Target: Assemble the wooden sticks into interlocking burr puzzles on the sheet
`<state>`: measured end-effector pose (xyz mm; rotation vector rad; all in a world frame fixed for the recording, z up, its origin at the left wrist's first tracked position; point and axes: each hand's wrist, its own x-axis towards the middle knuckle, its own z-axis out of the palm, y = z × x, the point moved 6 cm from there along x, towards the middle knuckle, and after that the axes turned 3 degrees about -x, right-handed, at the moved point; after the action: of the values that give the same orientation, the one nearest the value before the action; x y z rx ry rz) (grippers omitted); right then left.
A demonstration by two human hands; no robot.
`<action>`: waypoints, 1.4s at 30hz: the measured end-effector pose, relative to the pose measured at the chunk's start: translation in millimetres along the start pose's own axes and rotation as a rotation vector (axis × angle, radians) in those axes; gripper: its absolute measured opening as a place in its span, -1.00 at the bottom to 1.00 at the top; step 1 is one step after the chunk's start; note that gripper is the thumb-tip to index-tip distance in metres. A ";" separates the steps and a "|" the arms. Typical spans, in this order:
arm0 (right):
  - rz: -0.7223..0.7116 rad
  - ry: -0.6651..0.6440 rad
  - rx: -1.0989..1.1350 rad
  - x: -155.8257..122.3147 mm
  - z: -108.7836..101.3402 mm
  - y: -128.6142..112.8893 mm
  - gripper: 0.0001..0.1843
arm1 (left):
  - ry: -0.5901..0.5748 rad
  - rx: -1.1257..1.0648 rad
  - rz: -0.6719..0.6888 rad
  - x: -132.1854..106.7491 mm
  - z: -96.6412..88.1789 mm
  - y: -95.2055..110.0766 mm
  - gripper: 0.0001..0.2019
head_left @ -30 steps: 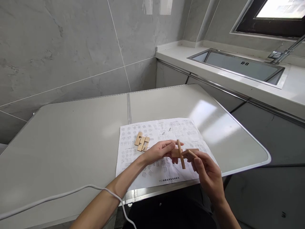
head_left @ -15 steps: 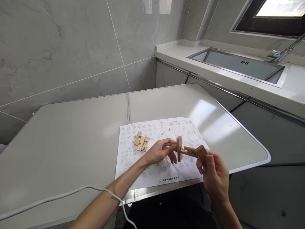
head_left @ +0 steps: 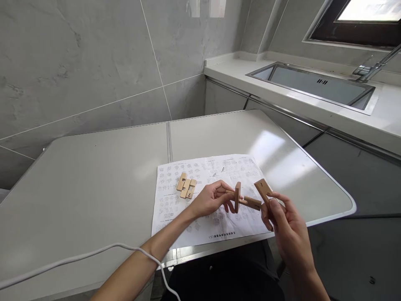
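My left hand point(head_left: 216, 198) is closed on two wooden puzzle pieces fitted crosswise: an upright piece point(head_left: 237, 197) and a notched piece point(head_left: 252, 202) pointing right. The thumb and fingers pinch them from the left side. My right hand point(head_left: 286, 219) grips a separate wooden puzzle piece point(head_left: 262, 189) marked with a line like a "1", tilted up to the left. A small gap separates it from the notched piece. Several more wooden puzzle pieces point(head_left: 187, 186) lie side by side beyond my left hand, one bearing a "3".
A printed sheet of small diagrams point(head_left: 200, 238) lies under the pieces on the folding table point(head_left: 94, 188). A white cable point(head_left: 94, 252) crosses my left forearm. To the right are a counter with a sink point(head_left: 313, 85) and a faucet point(head_left: 369, 71).
My right hand has moved right and turned its piece, drawing it away from the notched piece. My left hand has barely shifted, with its joined pieces turned slightly.
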<state>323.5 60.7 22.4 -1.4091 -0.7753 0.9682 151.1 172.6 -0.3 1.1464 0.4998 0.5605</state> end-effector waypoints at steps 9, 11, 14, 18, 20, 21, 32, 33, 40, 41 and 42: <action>0.128 -0.215 0.120 12.8 6.4 4.2 -0.61 | -0.307 -0.097 -0.167 -6.3 11.6 -7.2 -0.59; 0.176 -0.308 0.103 12.0 14.2 5.4 -0.60 | -0.343 -0.091 -0.194 -7.4 12.3 -9.6 -0.59; 0.225 -0.428 0.055 11.0 23.7 6.4 -0.56 | -0.372 -0.078 -0.218 -8.1 12.8 -12.7 -0.59; 0.257 -0.561 0.042 13.2 31.3 5.8 -0.53 | -0.384 -0.073 -0.216 -8.0 12.4 -13.3 -0.59; 0.275 -0.609 0.045 14.3 33.1 5.2 -0.53 | -0.392 -0.076 -0.212 -8.0 12.2 -12.7 -0.59; 0.285 -0.629 0.048 14.5 33.8 4.8 -0.53 | -0.400 -0.079 -0.206 -8.2 12.4 -12.0 -0.60; 0.458 -0.822 0.108 9.9 37.3 9.9 -0.49 | -0.440 -0.082 -0.212 -11.0 16.9 -10.6 -0.58; 0.481 -0.849 0.124 8.8 38.1 12.0 -0.48 | -0.440 -0.077 -0.217 -11.4 17.1 -11.0 -0.58; 0.613 -0.951 0.138 3.8 36.4 20.1 -0.45 | -0.455 -0.078 -0.186 -12.2 17.3 -14.4 -0.59; 0.617 -0.962 0.130 4.0 35.6 19.5 -0.45 | -0.459 -0.074 -0.184 -12.2 16.9 -15.4 -0.59; 0.616 -0.965 0.122 4.5 34.6 18.9 -0.46 | -0.462 -0.069 -0.185 -12.1 16.5 -16.5 -0.59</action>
<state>292.7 78.4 4.6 -1.0336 -0.9459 2.2156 154.9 148.2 -9.3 1.1069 0.1817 0.1405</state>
